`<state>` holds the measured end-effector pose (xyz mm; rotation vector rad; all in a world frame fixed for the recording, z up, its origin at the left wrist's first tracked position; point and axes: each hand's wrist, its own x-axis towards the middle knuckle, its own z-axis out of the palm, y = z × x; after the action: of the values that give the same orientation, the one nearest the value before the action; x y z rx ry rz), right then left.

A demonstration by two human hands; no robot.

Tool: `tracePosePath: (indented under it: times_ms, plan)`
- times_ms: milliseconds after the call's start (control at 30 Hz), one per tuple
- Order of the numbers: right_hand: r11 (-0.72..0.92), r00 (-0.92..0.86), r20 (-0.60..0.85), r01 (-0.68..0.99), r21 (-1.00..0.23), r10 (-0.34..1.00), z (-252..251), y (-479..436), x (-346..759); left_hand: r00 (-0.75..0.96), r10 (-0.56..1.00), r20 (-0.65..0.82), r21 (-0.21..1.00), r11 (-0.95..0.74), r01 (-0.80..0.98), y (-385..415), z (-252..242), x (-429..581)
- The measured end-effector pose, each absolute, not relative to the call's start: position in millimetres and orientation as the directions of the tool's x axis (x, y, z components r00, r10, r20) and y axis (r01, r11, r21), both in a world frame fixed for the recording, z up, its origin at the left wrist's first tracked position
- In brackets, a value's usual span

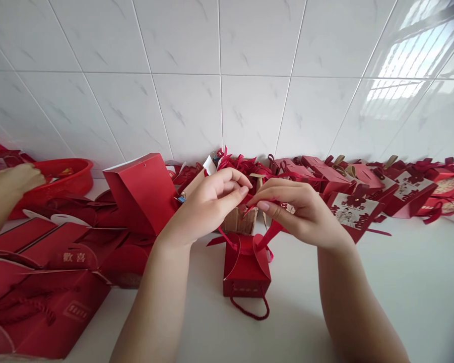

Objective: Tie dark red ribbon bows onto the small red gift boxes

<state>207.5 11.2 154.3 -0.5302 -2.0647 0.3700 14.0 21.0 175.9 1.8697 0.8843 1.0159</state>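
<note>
A small red gift box (247,269) stands upright on the white table in front of me, its curved top flaps folded together. A twisted dark-red cord handle (255,316) droops from its near side. Red ribbon (269,234) rises from the box top on both sides toward my hands. Above the box, my left hand (207,204) is closed, thumb against bent fingers, at the ribbon's left strand. My right hand (304,209) pinches the ribbon, with a short end showing by its thumb. The fingertips of both hands nearly meet, and part of the ribbon is hidden behind them.
Several larger red boxes (71,307) crowd the left side. Behind them, another person's hand (17,179) is at a red plastic basin (85,176). An open-lidded red box (143,194) stands left of my hands. Ribboned boxes (357,212) line the tiled wall (257,111) at right.
</note>
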Motion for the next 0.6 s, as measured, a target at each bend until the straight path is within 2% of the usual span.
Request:
tracePosePath:
  times_ms: [100, 233, 433, 600]
  plan:
    - [0.877, -0.486, 0.731, 0.295, -0.379, 0.480, 153.2, 9.3, 206.0, 0.372, 0.862, 0.345, 0.858, -0.450, 0.248, 21.2, 174.1, 13.3]
    - [0.864, -0.517, 0.699, 0.375, -0.335, 0.495, 151.0, 7.8, 203.0, 0.339, 0.859, 0.383, 0.838, -0.478, 0.263, 22.4, 172.9, 12.3]
    - [0.815, -0.502, 0.667, 0.494, -0.301, 0.551, 147.8, 8.5, 201.2, 0.347, 0.876, 0.335, 0.870, -0.429, 0.243, 22.1, 175.6, 11.2]
    - [0.769, -0.452, 0.665, 0.562, -0.305, 0.594, 146.9, 9.2, 198.8, 0.352, 0.893, 0.282, 0.859, -0.398, 0.323, 19.3, 176.9, 9.6]
